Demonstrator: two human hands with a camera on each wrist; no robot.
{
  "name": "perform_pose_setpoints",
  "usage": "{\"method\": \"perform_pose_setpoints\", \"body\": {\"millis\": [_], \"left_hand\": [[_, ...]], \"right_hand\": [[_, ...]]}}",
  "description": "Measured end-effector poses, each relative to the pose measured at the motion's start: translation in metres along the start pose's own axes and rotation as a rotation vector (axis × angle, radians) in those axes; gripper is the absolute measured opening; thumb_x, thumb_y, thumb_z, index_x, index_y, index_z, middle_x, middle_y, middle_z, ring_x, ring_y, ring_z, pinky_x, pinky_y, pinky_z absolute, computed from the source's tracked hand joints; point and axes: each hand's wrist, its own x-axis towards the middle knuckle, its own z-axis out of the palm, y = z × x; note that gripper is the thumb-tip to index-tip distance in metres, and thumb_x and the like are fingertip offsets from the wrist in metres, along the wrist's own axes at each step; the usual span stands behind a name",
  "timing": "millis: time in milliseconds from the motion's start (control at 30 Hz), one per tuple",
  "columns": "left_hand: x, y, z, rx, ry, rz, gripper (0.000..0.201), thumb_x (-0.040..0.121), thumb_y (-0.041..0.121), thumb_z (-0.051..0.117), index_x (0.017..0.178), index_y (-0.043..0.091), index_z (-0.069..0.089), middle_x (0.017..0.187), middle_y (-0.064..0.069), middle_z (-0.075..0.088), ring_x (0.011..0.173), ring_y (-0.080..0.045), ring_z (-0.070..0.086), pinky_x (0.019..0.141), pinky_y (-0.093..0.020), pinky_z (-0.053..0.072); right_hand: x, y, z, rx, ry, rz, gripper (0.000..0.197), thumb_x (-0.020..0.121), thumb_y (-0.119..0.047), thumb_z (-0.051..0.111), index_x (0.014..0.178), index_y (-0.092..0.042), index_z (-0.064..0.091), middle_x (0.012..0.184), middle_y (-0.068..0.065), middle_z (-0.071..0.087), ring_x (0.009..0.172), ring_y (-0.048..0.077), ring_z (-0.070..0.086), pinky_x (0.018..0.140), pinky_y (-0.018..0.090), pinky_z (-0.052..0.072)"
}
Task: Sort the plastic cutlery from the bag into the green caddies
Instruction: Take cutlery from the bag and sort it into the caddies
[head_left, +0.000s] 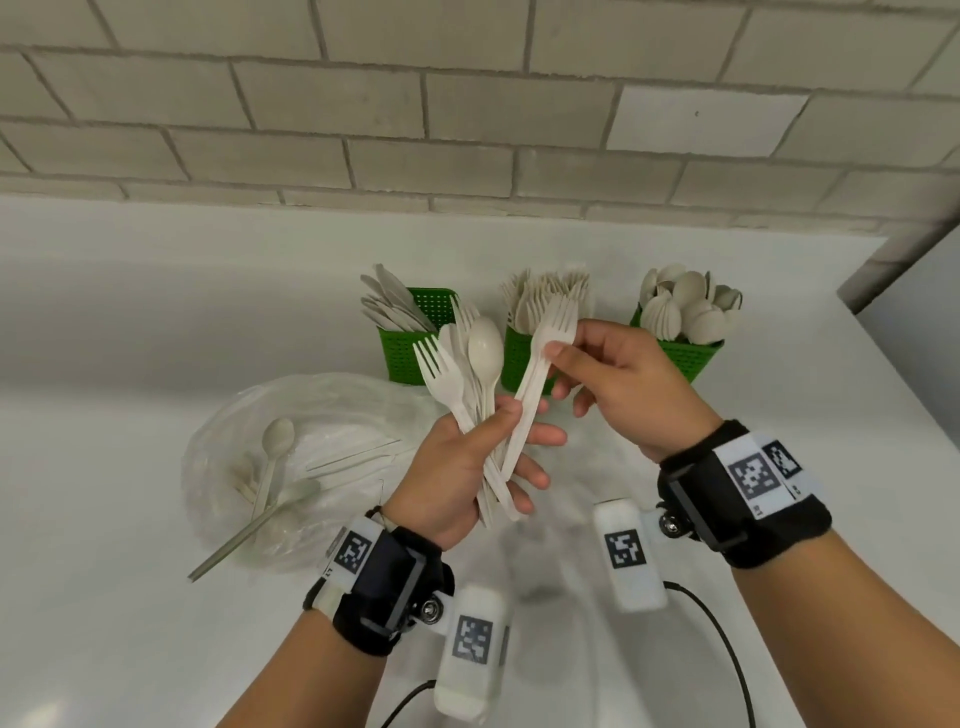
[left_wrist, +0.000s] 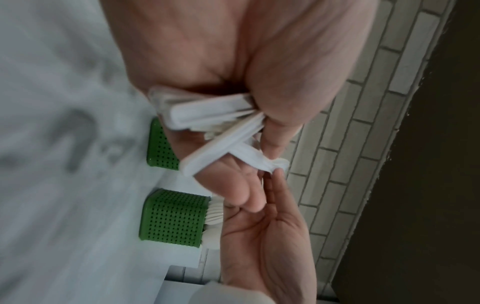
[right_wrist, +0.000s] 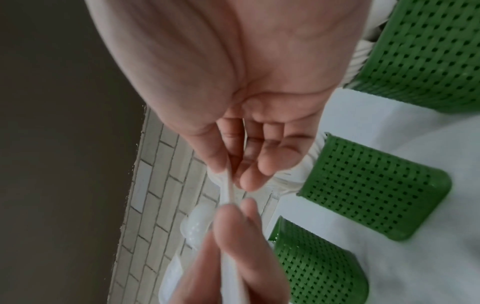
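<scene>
- Plastic cutlery: a fanned bundle (head_left: 470, 384) of forks and one spoon, heads pointing up and away, is held above the white bench (head_left: 156, 322), in front of the caddies.
- Left hand (head_left: 462, 467): fingers and thumb curled round the handles of the bundle; the left wrist view shows the handle ends projecting from the closed fist.
- Right hand (head_left: 618, 374): thumb and forefinger pinch a single fork (head_left: 543, 364) at its neck, just below the tines; the remaining fingers are loosely bent. The fork's handle slants down into the left hand's fingers.
- Green caddies, in a row at the far side of the bench: left caddy (head_left: 410, 343) holds knives, middle caddy (head_left: 519, 358) holds forks, right caddy (head_left: 685, 353) holds spoons, all standing handle-down.
- Clear plastic bag (head_left: 291, 447): lies on the bench to the left of the hands, with a spoon and a few other pieces inside; one long handle projects from its near edge.
- Tiled wall (head_left: 467, 104): rises behind the bench.
</scene>
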Motion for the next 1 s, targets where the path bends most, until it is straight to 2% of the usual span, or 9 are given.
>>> {"method": "perform_pose_setpoints", "body": {"millis": [200,300,400,500,600,700,800,900,1000], "left_hand": [[0.004,-0.012,0.008,0.026,-0.003,0.033,0.028,0.092,0.024,0.054,0.103,0.001,0.065,0.067,-0.008,0.059,0.040,-0.015,0.042,0.040,-0.024,0.043],[0.000,-0.016,0.008,0.032,-0.055,-0.043,0.031,0.091,0.032,0.054,0.101,0.007,0.069,0.062,-0.005,0.050,0.039,-0.012,0.032,0.038,-0.020,0.034],[-0.004,-0.020,0.008,0.088,-0.103,-0.108,0.035,0.090,0.039,0.054,0.100,0.011,0.072,0.059,-0.003,0.043,0.040,-0.010,0.025,0.037,-0.017,0.024],[-0.003,-0.022,0.007,0.130,-0.081,-0.126,0.038,0.092,0.040,0.052,0.106,0.010,0.071,0.062,-0.004,0.050,0.038,-0.010,0.029,0.036,-0.016,0.021],[0.002,-0.023,0.000,0.102,0.064,-0.092,0.037,0.095,0.039,0.051,0.107,0.011,0.072,0.075,-0.004,0.062,0.040,-0.011,0.039,0.035,-0.017,0.024],[0.006,-0.021,-0.006,0.023,0.153,-0.070,0.038,0.094,0.039,0.051,0.106,0.009,0.071,0.076,-0.003,0.063,0.041,-0.011,0.040,0.036,-0.018,0.027],[0.006,-0.018,-0.005,0.025,0.134,-0.071,0.037,0.095,0.037,0.050,0.105,0.008,0.070,0.074,-0.002,0.063,0.039,-0.011,0.039,0.036,-0.018,0.027],[0.005,-0.017,-0.004,0.032,0.121,-0.069,0.037,0.096,0.037,0.050,0.104,0.007,0.070,0.073,-0.003,0.063,0.039,-0.011,0.039,0.037,-0.018,0.028],[0.005,-0.018,-0.005,0.027,0.130,-0.068,0.036,0.097,0.036,0.049,0.104,0.007,0.070,0.074,-0.003,0.063,0.039,-0.011,0.040,0.037,-0.019,0.029]], "right_hand": [[-0.009,-0.002,-0.015,0.144,0.054,-0.007,0.015,0.091,-0.007,0.063,0.101,0.003,0.067,0.081,0.011,0.068,0.060,0.011,0.061,0.049,0.022,0.048],[-0.011,-0.001,-0.024,0.222,-0.025,0.045,0.021,0.088,0.000,0.063,0.108,0.006,0.061,0.082,0.011,0.071,0.060,0.014,0.064,0.049,0.022,0.051],[-0.013,0.001,-0.026,0.185,-0.115,0.039,0.026,0.086,0.004,0.063,0.111,-0.003,0.058,0.080,0.010,0.068,0.056,0.017,0.063,0.050,0.025,0.054],[-0.012,-0.005,-0.031,0.091,-0.078,-0.049,0.030,0.087,0.006,0.063,0.113,-0.007,0.056,0.079,0.007,0.066,0.055,0.017,0.062,0.053,0.028,0.056],[-0.001,-0.019,-0.050,-0.024,0.167,-0.196,0.032,0.088,0.003,0.065,0.114,-0.010,0.054,0.083,0.005,0.066,0.057,0.022,0.066,0.059,0.036,0.059],[0.015,-0.030,-0.063,-0.165,0.326,-0.317,0.027,0.089,-0.004,0.066,0.110,-0.016,0.054,0.086,0.006,0.066,0.064,0.026,0.069,0.065,0.042,0.060],[0.027,-0.029,-0.058,-0.303,0.328,-0.361,0.022,0.091,-0.014,0.065,0.106,-0.025,0.054,0.084,0.003,0.069,0.067,0.019,0.071,0.070,0.045,0.059],[0.035,-0.028,-0.050,-0.364,0.275,-0.402,0.019,0.091,-0.022,0.062,0.104,-0.034,0.055,0.085,0.006,0.070,0.070,0.020,0.071,0.071,0.048,0.058],[0.041,-0.033,-0.045,-0.448,0.167,-0.416,0.018,0.090,-0.030,0.058,0.107,-0.035,0.054,0.087,0.004,0.070,0.075,0.023,0.071,0.074,0.050,0.056]]}}
